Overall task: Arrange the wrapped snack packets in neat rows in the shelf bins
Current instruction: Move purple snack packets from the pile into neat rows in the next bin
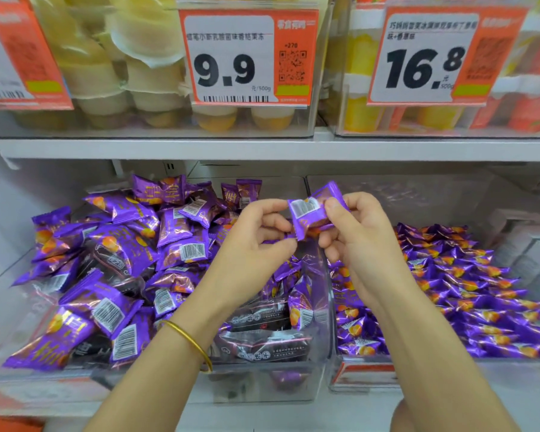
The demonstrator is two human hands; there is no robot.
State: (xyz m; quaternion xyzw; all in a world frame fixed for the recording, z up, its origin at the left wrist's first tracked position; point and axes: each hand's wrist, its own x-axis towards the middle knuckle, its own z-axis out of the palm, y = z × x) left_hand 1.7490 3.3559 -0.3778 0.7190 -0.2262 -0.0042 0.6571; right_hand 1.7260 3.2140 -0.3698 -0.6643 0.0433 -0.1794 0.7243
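Left hand [259,238] and right hand [362,241] both pinch 1 small purple foil snack packet [309,210], at 12 o'clock above the clear plastic bin [247,388]. It is likely light, crinkly and slippery, so grip the crimped ends.

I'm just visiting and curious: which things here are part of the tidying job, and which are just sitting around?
Job: purple packet held by left hand and right hand; jumbled packets in left bin; neat rows in right bin.
Just there: jelly cups; price tags; gold bangle.

A shop: white metal shelves [262,149] carry clear plastic bins [323,307] of purple wrapped snack packets [113,310], with orange-and-white price tags [247,57] showing barcodes and per-weight prices.
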